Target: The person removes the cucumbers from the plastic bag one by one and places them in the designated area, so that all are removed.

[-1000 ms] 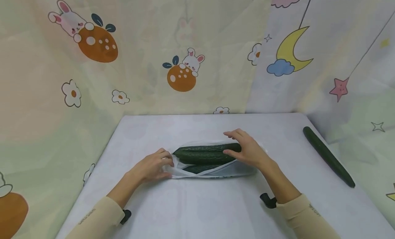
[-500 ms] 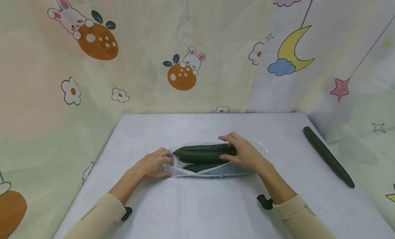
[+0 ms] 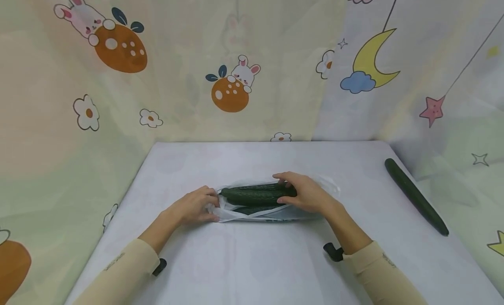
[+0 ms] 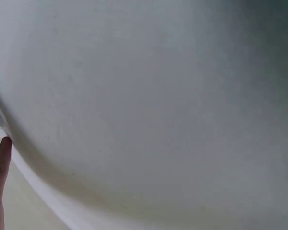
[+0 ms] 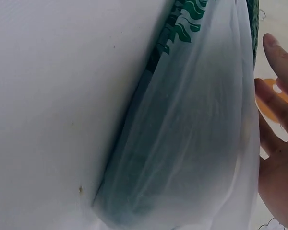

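Observation:
Several dark green cucumbers (image 3: 252, 196) lie side by side in a thin, translucent white plastic bag (image 3: 291, 215) at the middle of the table. At the bag's left end, my left hand (image 3: 194, 205) holds its mouth edge; the left wrist view catches only fingertips by the plastic. My right hand (image 3: 309, 194) is at the cucumbers' right end, thumb in front and fingers above and behind, spread apart. Green leaf print (image 5: 185, 24) shows on the bag in the right wrist view. The hand covers the cucumbers' right tips.
One loose cucumber (image 3: 416, 196) lies slantwise near the right edge of the white table (image 3: 244, 261). A cloth backdrop (image 3: 177, 68) with cartoon prints hangs behind and at both sides.
My right hand has shifted left along the cucumbers, which now sit slightly further left in the bag. The left hand stays at the bag's edge. The head view has tilted slightly.

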The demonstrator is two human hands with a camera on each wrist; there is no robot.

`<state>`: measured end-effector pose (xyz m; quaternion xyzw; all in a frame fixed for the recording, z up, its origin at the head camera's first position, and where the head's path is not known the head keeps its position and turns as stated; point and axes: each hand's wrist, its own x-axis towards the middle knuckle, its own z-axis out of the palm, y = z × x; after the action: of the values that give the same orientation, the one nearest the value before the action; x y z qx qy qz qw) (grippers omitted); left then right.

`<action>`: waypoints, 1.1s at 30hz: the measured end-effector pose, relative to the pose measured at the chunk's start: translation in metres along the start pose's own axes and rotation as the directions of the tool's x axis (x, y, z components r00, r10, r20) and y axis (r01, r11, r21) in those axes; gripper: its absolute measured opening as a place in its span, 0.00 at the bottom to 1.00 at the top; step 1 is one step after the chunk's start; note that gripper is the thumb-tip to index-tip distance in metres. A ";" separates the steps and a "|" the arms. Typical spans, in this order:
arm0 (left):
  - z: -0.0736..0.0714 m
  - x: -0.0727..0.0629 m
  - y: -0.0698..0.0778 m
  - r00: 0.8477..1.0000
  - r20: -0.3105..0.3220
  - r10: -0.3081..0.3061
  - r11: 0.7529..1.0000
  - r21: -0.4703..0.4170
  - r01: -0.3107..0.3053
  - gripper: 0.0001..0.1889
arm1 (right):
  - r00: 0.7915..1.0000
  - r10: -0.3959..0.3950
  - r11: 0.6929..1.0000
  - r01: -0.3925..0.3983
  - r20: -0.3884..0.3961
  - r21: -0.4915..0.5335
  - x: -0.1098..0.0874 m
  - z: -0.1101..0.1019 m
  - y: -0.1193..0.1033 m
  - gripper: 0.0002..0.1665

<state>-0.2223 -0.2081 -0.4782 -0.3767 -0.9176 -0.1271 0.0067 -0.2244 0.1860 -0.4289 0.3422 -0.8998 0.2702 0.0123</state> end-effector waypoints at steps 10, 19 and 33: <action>-0.001 0.008 -0.006 0.999 0.043 -0.031 0.999 -0.030 0.032 0.19 | 0.999 0.027 0.995 -0.023 0.044 -0.092 0.003 0.003 -0.001 0.40; 0.002 0.001 -0.005 0.998 0.044 -0.052 0.997 -0.047 0.054 0.18 | 0.997 0.004 0.986 0.010 0.081 -0.167 0.008 0.010 -0.002 0.34; -0.001 0.007 0.000 0.992 0.084 -0.092 0.993 -0.063 0.098 0.18 | 0.993 -0.044 0.994 0.054 0.106 -0.094 0.008 0.011 0.007 0.32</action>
<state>-0.2279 -0.2038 -0.4762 -0.3374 -0.9292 -0.1428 -0.0491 -0.2329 0.1804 -0.4398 0.3768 -0.9026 0.2079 -0.0114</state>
